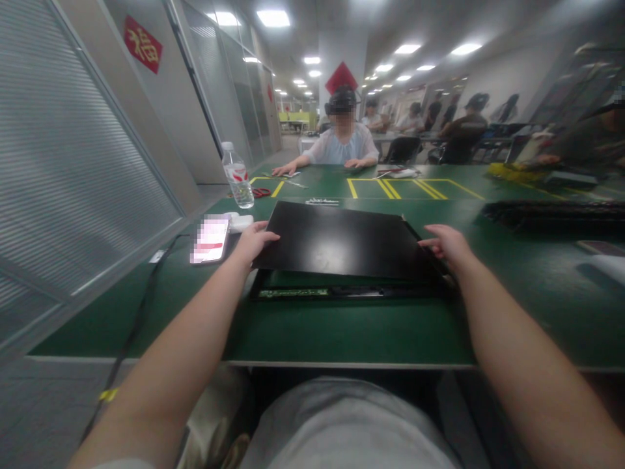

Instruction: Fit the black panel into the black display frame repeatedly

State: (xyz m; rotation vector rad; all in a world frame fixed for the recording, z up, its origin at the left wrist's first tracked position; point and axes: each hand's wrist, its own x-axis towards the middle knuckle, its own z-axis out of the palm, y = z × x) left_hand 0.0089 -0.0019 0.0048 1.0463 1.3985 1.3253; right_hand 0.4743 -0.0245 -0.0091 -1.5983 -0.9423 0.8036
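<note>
My left hand (254,242) is clamped on the left edge of the black panel (336,238), the thumb lying on top and the other fingers mostly hidden behind the edge. My right hand (452,246) is at the panel's right end, its thumb and forefinger a little apart, the other fingers curled in; the forefinger's tip is at the edge, but I cannot tell whether it presses on the panel or on the frame (356,292), nor whether those 2 digits pinch anything. The panel sits in front of me, between my 2 hands, askew over the frame, so that the frame's near bar shows below it, with a green board (293,293) along the left part. The frame lies on the green table (361,335). Near my left hand are the lit phone (211,240) and a white case (241,224), with the bottle (237,177) upright behind them and red scissors (262,192) just beside it. Across the table sits 1 person (344,143), hands on the tabletop.
</note>
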